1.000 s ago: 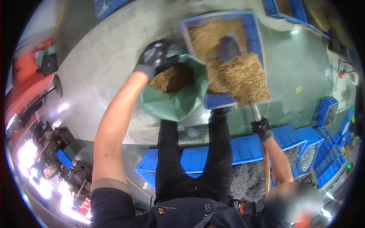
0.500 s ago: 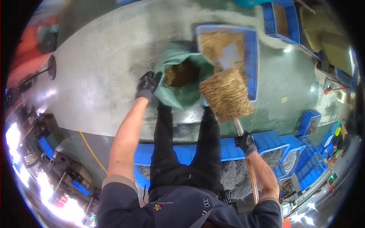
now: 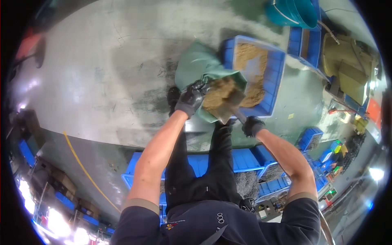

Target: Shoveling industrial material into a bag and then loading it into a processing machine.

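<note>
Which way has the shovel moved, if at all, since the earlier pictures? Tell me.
Yes: judged against the blue bin, the shovel has moved left, from over the bin to the green bag's mouth.

Head view only | left fisheye of worn pair | looks steeply down over shirt [image 3: 196, 216] to floor [image 3: 102, 81] | left hand [image 3: 192, 98], right hand [image 3: 253, 127] near, mid-frame | straight edges bow
</note>
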Available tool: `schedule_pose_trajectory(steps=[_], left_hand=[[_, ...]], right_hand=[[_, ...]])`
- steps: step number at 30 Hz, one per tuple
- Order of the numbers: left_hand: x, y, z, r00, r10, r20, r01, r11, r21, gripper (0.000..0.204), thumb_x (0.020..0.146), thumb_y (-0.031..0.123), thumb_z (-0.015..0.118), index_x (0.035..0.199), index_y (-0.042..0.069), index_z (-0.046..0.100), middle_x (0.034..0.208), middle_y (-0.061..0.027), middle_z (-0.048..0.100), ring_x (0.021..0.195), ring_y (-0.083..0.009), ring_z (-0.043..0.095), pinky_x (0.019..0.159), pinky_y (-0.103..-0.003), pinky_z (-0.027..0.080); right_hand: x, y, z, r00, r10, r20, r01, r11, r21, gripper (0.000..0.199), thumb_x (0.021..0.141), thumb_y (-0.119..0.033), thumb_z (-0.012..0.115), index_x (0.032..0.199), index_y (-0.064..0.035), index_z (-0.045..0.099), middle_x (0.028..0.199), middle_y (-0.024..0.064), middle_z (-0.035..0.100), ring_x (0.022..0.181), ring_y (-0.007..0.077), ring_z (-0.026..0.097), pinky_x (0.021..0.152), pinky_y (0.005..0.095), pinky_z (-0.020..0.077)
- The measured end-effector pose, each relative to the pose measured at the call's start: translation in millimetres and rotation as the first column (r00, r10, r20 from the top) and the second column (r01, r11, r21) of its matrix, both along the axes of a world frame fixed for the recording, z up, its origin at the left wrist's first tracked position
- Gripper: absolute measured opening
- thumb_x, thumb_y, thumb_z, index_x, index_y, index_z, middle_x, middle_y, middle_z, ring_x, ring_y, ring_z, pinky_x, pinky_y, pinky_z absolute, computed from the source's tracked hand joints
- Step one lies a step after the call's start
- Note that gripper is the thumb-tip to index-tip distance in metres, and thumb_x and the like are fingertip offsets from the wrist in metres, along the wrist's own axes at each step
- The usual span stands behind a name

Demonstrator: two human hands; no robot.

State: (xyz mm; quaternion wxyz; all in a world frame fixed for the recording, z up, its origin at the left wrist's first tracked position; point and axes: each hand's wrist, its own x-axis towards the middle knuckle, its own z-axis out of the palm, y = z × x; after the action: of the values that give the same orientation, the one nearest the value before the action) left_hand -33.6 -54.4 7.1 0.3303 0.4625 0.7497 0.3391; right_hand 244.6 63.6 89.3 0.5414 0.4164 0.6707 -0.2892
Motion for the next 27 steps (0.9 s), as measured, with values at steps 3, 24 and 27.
schedule_pose_trajectory(steps=[3,24,27], left_hand=[[-17,-35,-25,0.828,-0.200,-0.524,0.289,0.953,0.093,0.033,0.086,0.006,0.041,0.113,0.017,0.056,0.097,-0.0066,0.057,0.087,-0.0212,0.059,0.076,-0.033,0.051],[-36,-12,3,0.980,-0.041,0.194,0.062,0.993,-0.104,0.023,0.095,0.026,0.055,0.096,0.006,0.065,0.094,-0.0133,0.065,0.088,-0.0254,0.061,0.080,-0.036,0.047],[-36,-3,23,0.920,0.210,0.330,-0.128,0.959,-0.252,0.033,0.092,0.033,0.060,0.097,0.001,0.064,0.089,-0.0155,0.063,0.083,-0.0243,0.058,0.079,-0.036,0.045]], right_hand=[[12,-8,19,0.992,0.110,0.055,-0.113,0.993,0.047,0.032,0.077,-0.027,0.060,0.089,0.0006,0.069,0.075,0.0231,0.067,0.069,0.0324,0.069,0.065,0.0415,0.0544],[189,74,105,0.975,0.122,0.184,-0.187,0.898,0.399,0.029,0.087,-0.021,0.048,0.107,-0.0023,0.059,0.098,0.0257,0.066,0.093,0.0424,0.065,0.081,0.0482,0.0520],[196,118,72,0.949,0.251,0.190,-0.311,0.846,0.434,0.025,0.087,-0.018,0.049,0.105,-0.0052,0.060,0.101,0.0232,0.066,0.098,0.0385,0.064,0.081,0.0475,0.0521]])
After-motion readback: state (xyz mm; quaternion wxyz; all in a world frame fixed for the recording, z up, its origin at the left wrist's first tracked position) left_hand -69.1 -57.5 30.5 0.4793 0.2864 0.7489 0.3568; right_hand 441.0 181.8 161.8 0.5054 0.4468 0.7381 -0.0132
